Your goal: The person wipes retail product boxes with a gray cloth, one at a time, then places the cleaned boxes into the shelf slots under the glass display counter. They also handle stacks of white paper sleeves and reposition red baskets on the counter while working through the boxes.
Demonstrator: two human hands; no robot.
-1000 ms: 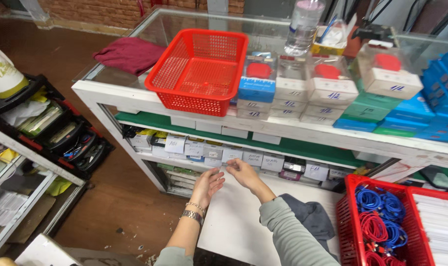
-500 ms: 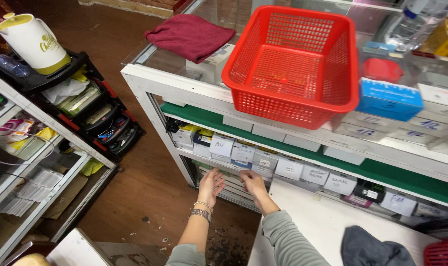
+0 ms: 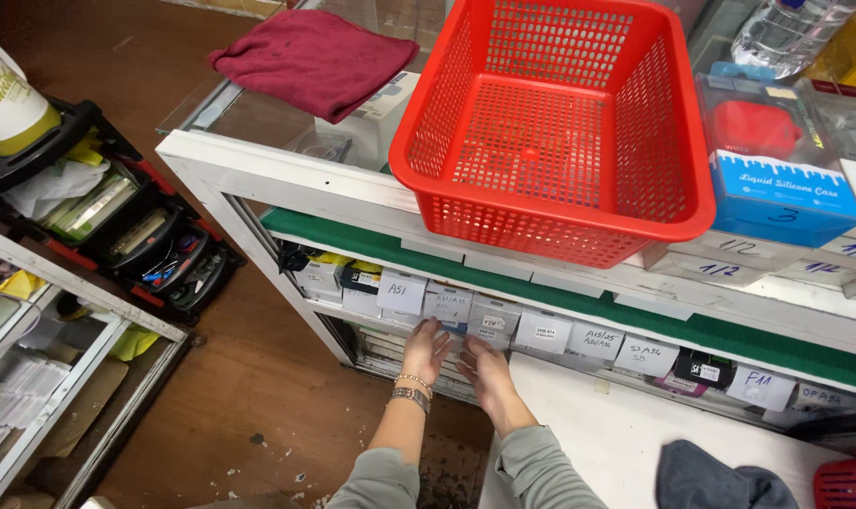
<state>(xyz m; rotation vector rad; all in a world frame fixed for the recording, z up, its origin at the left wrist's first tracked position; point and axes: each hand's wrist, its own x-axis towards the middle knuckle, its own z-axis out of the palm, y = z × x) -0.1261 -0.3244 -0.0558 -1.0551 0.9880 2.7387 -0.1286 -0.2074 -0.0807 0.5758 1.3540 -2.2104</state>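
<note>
- While both arms reach forward under the red basket (image 3: 550,123), the left hand (image 3: 426,347) lies flat with fingers spread and straight, fingertips touching the row of small white labelled boxes (image 3: 447,306) on the shelf below the basket; it grips nothing that can be seen.
- Just right of it, also below the basket, the right hand (image 3: 484,372) has its fingers extended loosely toward a small white box (image 3: 492,325) in the same row, touching its front; whether it actually pinches the box cannot be told.
- A beaded bracelet (image 3: 412,388) sits on the left wrist, and grey sleeves (image 3: 541,467) cover both forearms.
- The basket stands empty on the glass top of the white shelf unit (image 3: 258,174), overhanging its front edge.
- Left of the basket, a dark red cloth (image 3: 315,57) lies folded on the glass.
- Right of the basket, touching its side, is a blue and clear packet (image 3: 776,174) with a red item inside, resting on flat white boxes.
- Behind that packet, a clear plastic bottle (image 3: 790,33) lies at the top edge.
- Directly under the basket, a green strip (image 3: 635,316) lines the shelf above the box row.
- Far left of the basket, a black tray (image 3: 117,226) of small tools sits on the brown floor.
</note>
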